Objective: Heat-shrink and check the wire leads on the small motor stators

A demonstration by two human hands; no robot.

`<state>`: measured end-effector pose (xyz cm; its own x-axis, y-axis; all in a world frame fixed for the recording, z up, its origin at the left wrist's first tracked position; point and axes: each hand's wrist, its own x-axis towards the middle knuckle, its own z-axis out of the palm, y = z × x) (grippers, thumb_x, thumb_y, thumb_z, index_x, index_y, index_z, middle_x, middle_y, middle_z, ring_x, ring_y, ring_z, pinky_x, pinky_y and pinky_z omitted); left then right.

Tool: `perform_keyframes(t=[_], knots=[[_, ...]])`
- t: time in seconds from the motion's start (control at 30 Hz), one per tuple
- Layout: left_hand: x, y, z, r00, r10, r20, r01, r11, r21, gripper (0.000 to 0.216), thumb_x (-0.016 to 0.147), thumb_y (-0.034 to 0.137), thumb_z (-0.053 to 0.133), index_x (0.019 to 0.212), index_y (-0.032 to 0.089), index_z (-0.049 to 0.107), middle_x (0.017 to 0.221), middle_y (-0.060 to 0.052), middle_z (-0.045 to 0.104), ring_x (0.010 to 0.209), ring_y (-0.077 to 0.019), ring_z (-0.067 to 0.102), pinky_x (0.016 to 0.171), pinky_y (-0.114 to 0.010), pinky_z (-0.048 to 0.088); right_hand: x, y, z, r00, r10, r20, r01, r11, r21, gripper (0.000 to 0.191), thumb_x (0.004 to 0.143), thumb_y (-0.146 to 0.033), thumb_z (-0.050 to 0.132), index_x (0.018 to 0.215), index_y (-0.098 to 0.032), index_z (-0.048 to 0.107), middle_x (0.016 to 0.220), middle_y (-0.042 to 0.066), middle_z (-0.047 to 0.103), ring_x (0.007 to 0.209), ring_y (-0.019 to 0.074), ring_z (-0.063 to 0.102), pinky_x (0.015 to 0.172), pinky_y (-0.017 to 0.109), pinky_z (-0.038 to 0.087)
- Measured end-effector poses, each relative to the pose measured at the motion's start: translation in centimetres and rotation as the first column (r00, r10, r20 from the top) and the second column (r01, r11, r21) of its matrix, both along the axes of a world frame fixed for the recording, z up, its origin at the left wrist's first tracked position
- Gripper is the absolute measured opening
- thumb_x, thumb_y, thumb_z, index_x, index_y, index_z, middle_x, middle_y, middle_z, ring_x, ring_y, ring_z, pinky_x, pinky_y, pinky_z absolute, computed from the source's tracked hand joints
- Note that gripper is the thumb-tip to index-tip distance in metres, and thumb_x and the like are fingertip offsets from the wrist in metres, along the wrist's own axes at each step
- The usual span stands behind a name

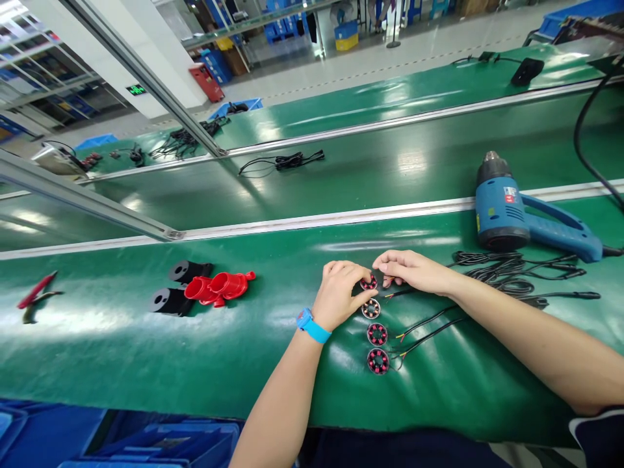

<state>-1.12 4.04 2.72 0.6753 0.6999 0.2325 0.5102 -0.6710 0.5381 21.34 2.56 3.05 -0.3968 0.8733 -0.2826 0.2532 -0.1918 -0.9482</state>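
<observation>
My left hand [342, 292], with a blue band at the wrist, is closed by thumb and fingers around the farthest motor stator [369, 282], a small ring with red windings. Close to its right, my right hand [403, 269] has its fingertips pinched together near thin coloured wire ends; what sits between them is too small to make out. Toward me from the held stator lie a copper-toned stator [371, 309] and two red-wound stators [377, 335], [378, 361] in a column. Black cables [429, 320] with stripped coloured ends lie to their right.
A blue heat gun [507, 208] lies at the right, beyond coiled black cables [507, 273]. Red plastic housings [219, 287] and black cylindrical parts [170, 301] sit left of my hands. Red-handled cutters [37, 291] lie far left. A metal frame post [88, 198] rises at left.
</observation>
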Motion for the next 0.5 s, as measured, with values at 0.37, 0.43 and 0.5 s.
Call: perform_keyframes(t=[0.37,0.43,0.5], knots=[[-1.3,0.3,0.1,0.993,-0.112,0.021,0.114,0.985,-0.133,0.026,0.086,0.05,0.07,0.096,0.025,0.066,0.115,0.0,0.069,0.113,-0.0203,0.06,0.1,-0.038,0.035,7.7,-3.4,5.9,0.756,-0.144,0.638,-0.256,0.833,0.491,0.057,0.095,-0.065,0.048,0.137,-0.027,0.053,0.135,0.004,0.056,0.124,0.028,0.052,0.106,0.045,0.042],[-1.4,0.3,0.2,0.994,-0.11,0.005,0.11,0.986,-0.127,0.031,0.084,0.052,0.072,0.098,0.026,0.066,0.117,-0.001,0.068,0.116,-0.0218,0.058,0.101,-0.04,0.035,10.5,-4.8,5.6,0.631,-0.212,0.747,-0.272,0.84,0.469,0.062,0.094,-0.069,0.046,0.138,-0.025,0.052,0.133,0.006,0.058,0.12,0.031,0.055,0.102,0.048,0.044],[-1.5,0.3,0.2,0.994,-0.11,-0.011,0.108,0.987,-0.122,0.033,0.082,0.053,0.073,0.1,0.026,0.067,0.118,-0.002,0.068,0.117,-0.0228,0.057,0.103,-0.042,0.035,13.0,-6.2,4.4,0.513,-0.265,0.816,-0.224,0.877,0.425,0.065,0.095,-0.072,0.042,0.136,-0.023,0.053,0.128,0.009,0.061,0.113,0.0324,0.058,0.096,0.049,0.048]])
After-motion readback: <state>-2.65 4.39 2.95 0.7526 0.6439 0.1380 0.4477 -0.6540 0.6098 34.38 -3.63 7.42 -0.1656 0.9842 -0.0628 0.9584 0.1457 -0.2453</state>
